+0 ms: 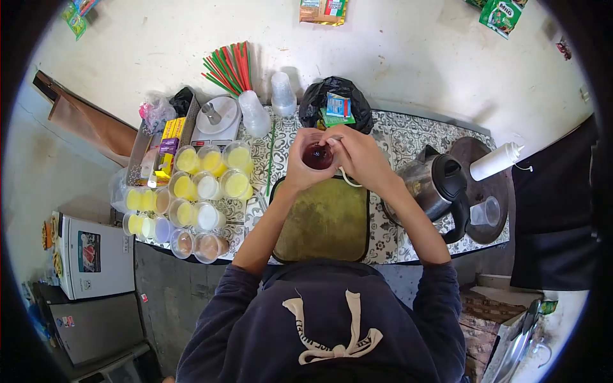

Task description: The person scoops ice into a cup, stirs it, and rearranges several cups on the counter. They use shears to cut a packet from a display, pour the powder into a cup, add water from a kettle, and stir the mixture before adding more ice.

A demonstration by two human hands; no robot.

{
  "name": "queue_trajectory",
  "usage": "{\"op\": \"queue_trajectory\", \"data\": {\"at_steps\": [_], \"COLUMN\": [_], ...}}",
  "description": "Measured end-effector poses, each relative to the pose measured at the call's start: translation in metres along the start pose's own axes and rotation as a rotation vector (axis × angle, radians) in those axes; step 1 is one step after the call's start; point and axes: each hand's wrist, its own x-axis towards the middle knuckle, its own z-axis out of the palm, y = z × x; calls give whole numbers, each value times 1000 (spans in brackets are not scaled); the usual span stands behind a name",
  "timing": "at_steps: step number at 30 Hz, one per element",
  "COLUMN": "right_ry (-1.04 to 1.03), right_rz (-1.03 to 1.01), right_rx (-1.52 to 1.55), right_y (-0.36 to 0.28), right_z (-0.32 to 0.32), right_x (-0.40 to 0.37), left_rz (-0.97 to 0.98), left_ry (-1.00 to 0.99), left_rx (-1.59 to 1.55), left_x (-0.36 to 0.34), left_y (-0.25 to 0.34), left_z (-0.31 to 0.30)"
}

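Overhead view of a patterned table (pixel 408 137) set against a pale wall. The left hand (pixel 299 167) is closed around a small clear cup (pixel 317 156) of dark red liquid, fingers wrapped about its side, holding it above the far edge of the green mat (pixel 325 220) at the table's middle. The right hand (pixel 361 157) meets the cup from the other side, fingers bent and drawn together at its rim; whether they grip anything cannot be told. A thin pale loop (pixel 348 180) shows just beneath this hand. Toward the table's left edge stand clustered tubs (pixel 207 186) of yellow, white and brownish contents, with a white scale (pixel 217 118) behind them at the far left corner. Along the far edge: red and green straws (pixel 228 67), stacked clear cups (pixel 283 93), and a black bag (pixel 335 96) bearing sachets. Toward the right edge: a steel kettle (pixel 434 185), and a round dark tray (pixel 476 156) carrying a white squeeze bottle (pixel 495 161) and an empty plastic cup (pixel 485 210).
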Motion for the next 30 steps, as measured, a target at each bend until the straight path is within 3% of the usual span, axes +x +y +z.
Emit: {"op": "queue_trajectory", "data": {"at_steps": [1, 3, 8, 10, 16, 23, 25, 30], "right_ry": [1, -21, 53, 164, 142, 177, 177, 141], "right_rz": [-1, 208, 347, 371, 200, 346, 178, 162], "right_rx": [-1, 67, 42, 99, -28, 33, 8, -10], "right_y": [-2, -9, -22, -25, -19, -27, -24, -20], "right_z": [0, 3, 24, 32, 33, 36, 33, 21], "right_x": [-1, -9, -30, -36, -48, -56, -57, -54], "left_rz": [6, 61, 18, 120, 142, 79, 133, 161], "left_ry": [51, 94, 147, 194, 151, 67, 65, 64], "left_rx": [28, 89, 102, 122, 188, 76, 151, 148], "left_x": [-1, -5, -26, -31, -42, -50, -48, -43], "left_y": [3, 1, -8, -14, -15, -23, -19, -8], "left_z": [1, 1, 9, 10, 4, 10, 9, 10]}}
